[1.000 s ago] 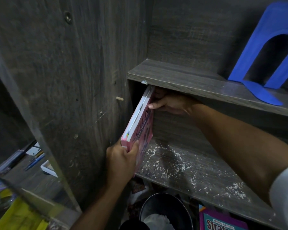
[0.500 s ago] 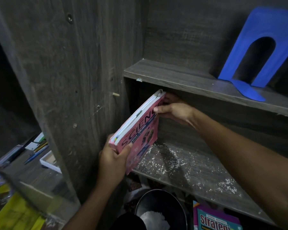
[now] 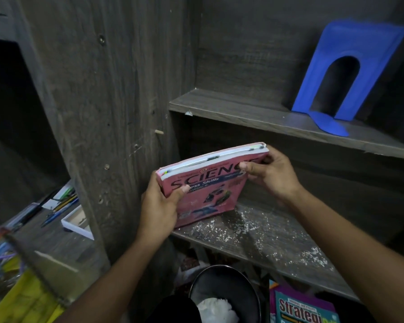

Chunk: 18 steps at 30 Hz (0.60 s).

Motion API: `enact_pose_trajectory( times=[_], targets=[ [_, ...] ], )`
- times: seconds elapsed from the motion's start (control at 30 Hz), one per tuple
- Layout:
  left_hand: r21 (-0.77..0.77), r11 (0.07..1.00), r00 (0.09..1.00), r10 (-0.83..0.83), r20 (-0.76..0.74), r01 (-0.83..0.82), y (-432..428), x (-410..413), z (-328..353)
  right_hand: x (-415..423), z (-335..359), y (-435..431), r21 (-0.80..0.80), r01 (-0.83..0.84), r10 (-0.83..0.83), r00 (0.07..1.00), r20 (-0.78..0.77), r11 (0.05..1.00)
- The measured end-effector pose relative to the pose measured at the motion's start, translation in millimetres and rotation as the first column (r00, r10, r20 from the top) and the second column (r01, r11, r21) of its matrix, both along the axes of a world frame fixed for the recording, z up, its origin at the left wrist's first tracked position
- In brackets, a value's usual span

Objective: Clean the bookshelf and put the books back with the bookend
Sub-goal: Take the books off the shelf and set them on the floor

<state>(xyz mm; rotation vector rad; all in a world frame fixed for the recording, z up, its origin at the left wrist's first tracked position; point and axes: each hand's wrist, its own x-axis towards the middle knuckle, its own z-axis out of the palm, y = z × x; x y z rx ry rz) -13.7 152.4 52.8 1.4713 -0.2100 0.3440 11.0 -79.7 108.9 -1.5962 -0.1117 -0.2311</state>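
Pink science book (image 3: 205, 187): held in both hands in front of the lower compartment, at its left end. It is tilted, front cover toward the camera and page edges upward. Its lower right corner hangs over the board and may be touching it, though the dim view does not settle that.
Left hand (image 3: 160, 206): grips the book's left edge, thumb flat on the cover, fingers curled behind.
Right hand (image 3: 271, 176): pinches the upper right corner, thumb on the cover, fingers wrapped over the top.
Lower shelf (image 3: 296, 231): strewn with white specks (image 3: 254, 227), thickest near the book.
Upper shelf (image 3: 243, 113): carries the blue bookend (image 3: 364, 43), upright toward the right, well apart from the book.
Black bin (image 3: 222, 266): below the lower shelf, a white wad inside.
Teal "Strategi" book (image 3: 303, 308): just right of the bin.
Side surface: left of the cabinet's side panel (image 3: 117, 113), with pens (image 3: 61, 203) and a white tray (image 3: 77, 221).
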Motion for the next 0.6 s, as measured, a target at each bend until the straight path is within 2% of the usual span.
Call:
enact_pose_trajectory(
  times=[0.2,0.6],
  targets=[
    [0.105,0.984,0.989,-0.146,0.015,0.143,-18.2,-7.8,13.3,-48.6,0.1,-25.9,0.031,0.162,-0.163,0.986,0.025,0.986],
    [0.142,0.944,0.953,-0.303,0.020,0.297,-62.0,-40.8,36.8,-125.1,18.3,-61.0,0.071,0.351,-0.352,0.936,0.006,0.934]
  ],
)
